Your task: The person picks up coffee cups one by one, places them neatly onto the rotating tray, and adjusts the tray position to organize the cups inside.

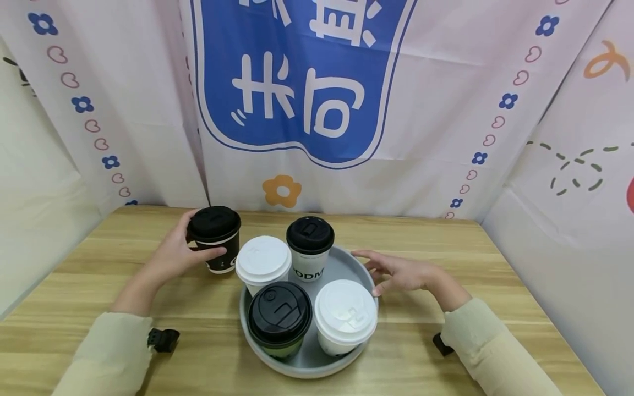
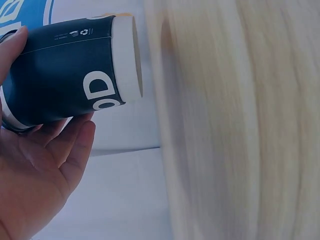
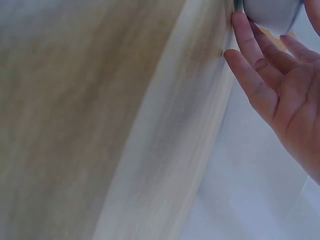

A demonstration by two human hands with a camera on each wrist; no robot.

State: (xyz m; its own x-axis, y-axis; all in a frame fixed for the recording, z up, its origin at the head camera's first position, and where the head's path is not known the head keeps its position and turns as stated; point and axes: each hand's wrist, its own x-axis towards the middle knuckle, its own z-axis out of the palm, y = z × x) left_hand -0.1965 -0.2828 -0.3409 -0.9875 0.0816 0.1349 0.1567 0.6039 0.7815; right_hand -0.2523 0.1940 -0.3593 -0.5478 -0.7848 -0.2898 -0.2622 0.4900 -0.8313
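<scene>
My left hand (image 1: 173, 254) grips a black paper coffee cup (image 1: 216, 250) with a black lid, left of a round grey tray (image 1: 346, 265). In the left wrist view, a gap shows between the base of the cup (image 2: 127, 60) and the tabletop. On the tray stand a white-lidded cup (image 1: 263, 259), a white cup with a black lid (image 1: 310, 247), a green cup with a black lid (image 1: 280, 316) and another white-lidded cup (image 1: 345, 313). My right hand (image 1: 403, 272) rests its loosely bent fingers at the tray's right rim, holding no cup.
The wood-grain table (image 1: 198, 341) ends at the back against a printed cloth (image 1: 238, 181). Light cloth walls (image 1: 569, 247) stand at both sides. Small black devices (image 1: 163, 340) are worn at the sleeve cuffs.
</scene>
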